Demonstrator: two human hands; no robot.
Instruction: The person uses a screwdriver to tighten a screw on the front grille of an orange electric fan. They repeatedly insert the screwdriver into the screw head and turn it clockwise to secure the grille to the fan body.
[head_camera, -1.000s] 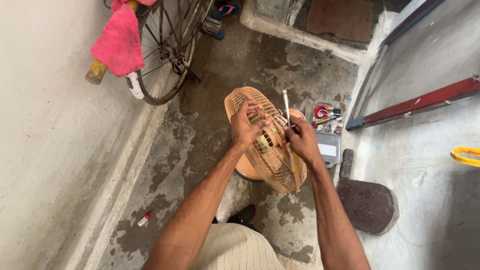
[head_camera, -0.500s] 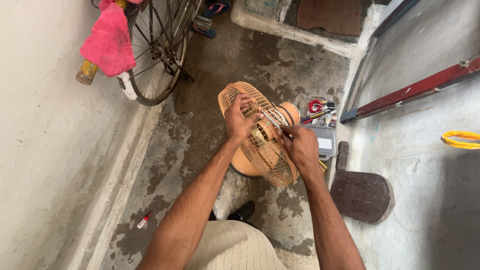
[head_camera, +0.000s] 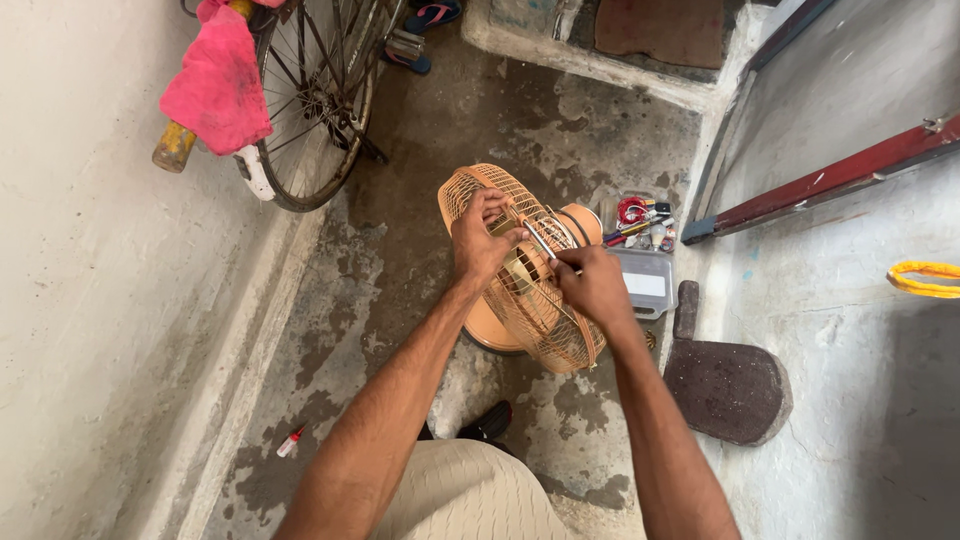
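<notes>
An orange table fan (head_camera: 520, 300) with a wire grille stands on the concrete floor in front of me. My left hand (head_camera: 478, 240) grips the upper part of the grille. My right hand (head_camera: 592, 285) holds a screwdriver (head_camera: 535, 235), whose shaft lies slanted across the grille toward my left hand. The tip sits close to my left fingers at the grille's rim. Part of the fan's base is hidden behind the grille and my hands.
A small open tool box (head_camera: 642, 240) with mixed tools lies just right of the fan. A dark flat pad (head_camera: 725, 385) rests at the right wall. A bicycle wheel (head_camera: 315, 100) with a pink cloth (head_camera: 215, 85) stands at the upper left. A small red-capped tube (head_camera: 288, 441) lies by the left wall.
My right hand has swung the screwdriver from pointing upward down across the grille toward my left hand. My view has shifted slightly.
</notes>
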